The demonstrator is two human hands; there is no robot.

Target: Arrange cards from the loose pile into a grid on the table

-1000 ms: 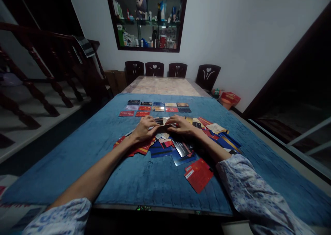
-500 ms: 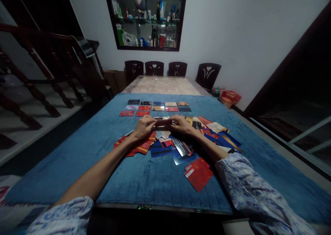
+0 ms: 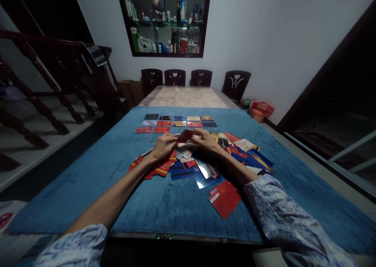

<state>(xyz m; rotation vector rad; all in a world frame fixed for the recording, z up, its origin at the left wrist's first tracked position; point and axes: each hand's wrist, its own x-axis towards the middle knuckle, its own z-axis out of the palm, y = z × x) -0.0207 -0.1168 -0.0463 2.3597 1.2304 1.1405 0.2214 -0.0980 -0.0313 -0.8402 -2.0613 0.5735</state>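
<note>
A dark red card (image 3: 185, 135) is held up, tilted, between my two hands over a loose heap of cards. My left hand (image 3: 163, 146) pinches its left end with thumb and fingers. At the other end my right hand (image 3: 205, 140) is closed on its upper right corner. Under and around the hands lie red cards (image 3: 163, 168), blue cards (image 3: 181, 171) and a silver-grey card (image 3: 206, 168), overlapping one another. Beyond them, rows of cards are laid out face up, among them a red card (image 3: 143, 130) at the left of the nearest row.
Two red cards (image 3: 226, 202) lie nearer me, right of centre. More blue and gold cards (image 3: 261, 159) spread beside my right forearm. A blue cloth (image 3: 88, 181) covers this part of the table. Dark chairs (image 3: 175, 77) stand at the far end, below a wall cabinet (image 3: 167, 55).
The dark red card has turned in my hands, from nearly level and edge-on to slanting with its right end raised. My right-hand fingers have shifted up along it.
</note>
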